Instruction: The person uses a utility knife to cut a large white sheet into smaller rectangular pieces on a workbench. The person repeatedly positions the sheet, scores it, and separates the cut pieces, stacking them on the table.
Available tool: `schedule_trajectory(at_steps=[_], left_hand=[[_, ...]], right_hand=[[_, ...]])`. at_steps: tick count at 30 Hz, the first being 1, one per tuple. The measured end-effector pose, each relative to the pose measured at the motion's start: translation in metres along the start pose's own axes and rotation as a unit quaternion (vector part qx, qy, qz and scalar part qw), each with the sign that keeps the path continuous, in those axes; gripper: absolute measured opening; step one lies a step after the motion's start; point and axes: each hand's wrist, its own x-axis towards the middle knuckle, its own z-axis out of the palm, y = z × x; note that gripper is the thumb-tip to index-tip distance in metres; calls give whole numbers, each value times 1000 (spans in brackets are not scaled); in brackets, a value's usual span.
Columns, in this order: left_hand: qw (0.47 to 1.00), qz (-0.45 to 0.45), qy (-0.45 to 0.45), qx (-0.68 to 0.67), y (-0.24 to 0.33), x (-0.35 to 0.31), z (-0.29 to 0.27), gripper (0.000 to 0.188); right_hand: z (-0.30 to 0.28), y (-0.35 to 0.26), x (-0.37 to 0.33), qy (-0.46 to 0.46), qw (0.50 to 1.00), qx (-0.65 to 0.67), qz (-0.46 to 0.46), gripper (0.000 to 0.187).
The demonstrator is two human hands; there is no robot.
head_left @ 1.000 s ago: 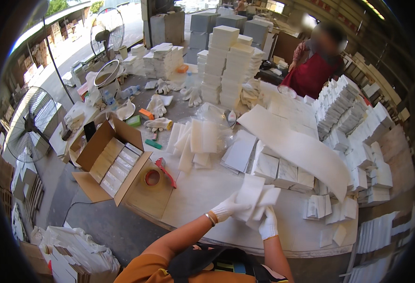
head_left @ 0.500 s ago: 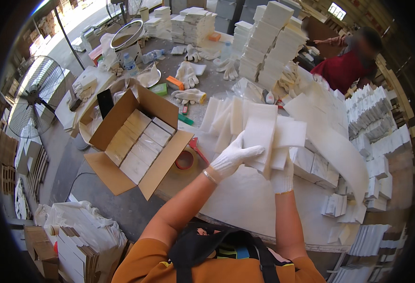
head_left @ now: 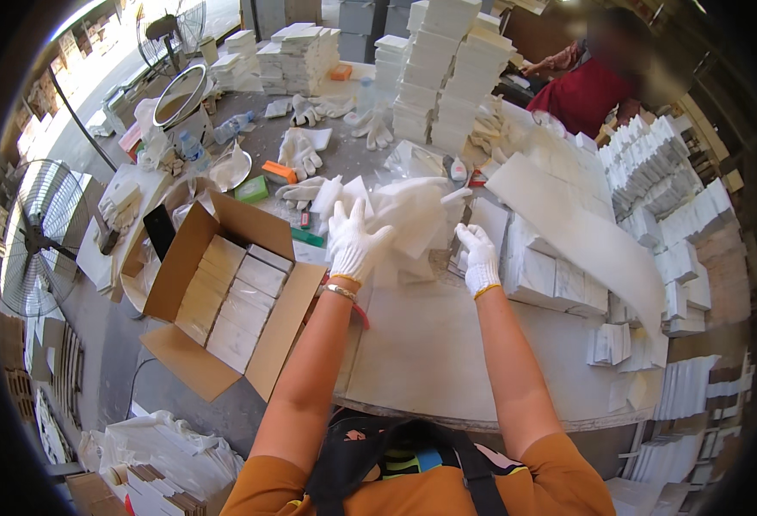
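Table [head_left: 421, 353] before you bears white sheets [head_left: 409, 215] and slab stacks [head_left: 437, 41]; your left hand [head_left: 357, 243] splays, your right hand [head_left: 479, 258] curls apart, grip unclear; a fan [head_left: 33, 238] stands leftward.

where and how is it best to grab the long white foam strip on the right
Probably pinch the long white foam strip across its top and underside at its left end, coming from the left, the side the white-gloved right hand is on. That end looks thin, flat and uncovered; the opposite end curves downward.
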Motion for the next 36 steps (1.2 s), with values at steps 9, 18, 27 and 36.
schedule_trajectory(at_steps=[9,18,27,36], left_hand=[[974,224,25,7,94,-16,20,68],[916,352,-159,-112,155,21,169,63],[848,-122,-237,-459,196,36,194,50],[815,-68,-49,-574,187,-54,96,40]], right_hand=[[-101,2,-88,-80,997,-7,-16,16],[-280,20,-171,67,978,193,-32,16],[-412,-53,-114,145,913,342,-171,15],[-421,-71,-78,212,906,320,-177,16]])
